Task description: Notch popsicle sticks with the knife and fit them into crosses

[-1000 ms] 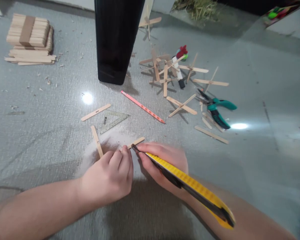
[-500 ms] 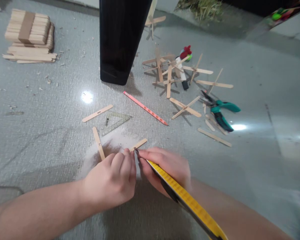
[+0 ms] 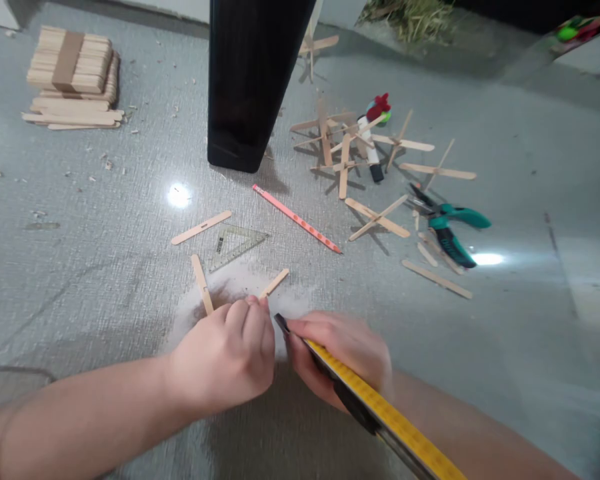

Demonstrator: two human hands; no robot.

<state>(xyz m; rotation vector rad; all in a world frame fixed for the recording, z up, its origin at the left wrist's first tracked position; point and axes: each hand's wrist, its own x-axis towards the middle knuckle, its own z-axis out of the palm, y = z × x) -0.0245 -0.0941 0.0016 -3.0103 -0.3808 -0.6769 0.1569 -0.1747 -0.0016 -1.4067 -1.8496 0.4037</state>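
Note:
My left hand [image 3: 230,360] is closed around a wooden craft stick [image 3: 275,283], and one end of the stick pokes out beyond my fingertips. Most of that stick is hidden under the fingers. My right hand [image 3: 337,353] grips a yellow-and-black utility knife [image 3: 380,400], its dark tip just right of my left fingertips and apart from the stick. Beside my left hand lies a notched craft stick [image 3: 201,283]. Farther up are a slotted craft stick [image 3: 201,227] and a clear set square [image 3: 240,243]. Pale dust [image 3: 300,297] surrounds the work spot.
A black upright block [image 3: 245,87] stands at the back. Banded craft sticks [image 3: 90,60] are stacked far left. A pink pencil [image 3: 297,219], several crossed-stick pieces [image 3: 377,219], a white glue tube [image 3: 370,147] and teal-handled pliers [image 3: 450,227] lie toward the right.
The knife tip has drawn back down and right, off the craft stick. The stick in my left hand is angled more steeply. The whole view has shifted slightly.

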